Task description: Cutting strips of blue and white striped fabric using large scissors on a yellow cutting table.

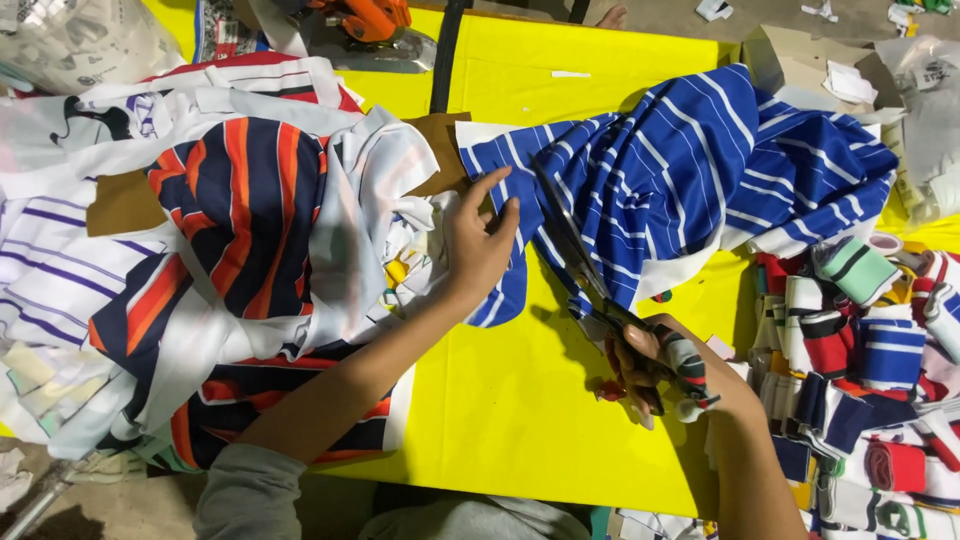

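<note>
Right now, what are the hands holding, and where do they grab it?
The right hand holds big scissors by their wrapped handle loops. The left hand grips nothing; it presses flat on the blue-and-white striped fabric.

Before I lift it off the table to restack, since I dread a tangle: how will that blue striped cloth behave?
The blue striped cloth will probably be floppy: it lies bunched in soft folds on the yellow table. It looks thin, so likely light. The left hand presses it flat and the right hand has scissors in it, so loose cut ends may trail.
</note>
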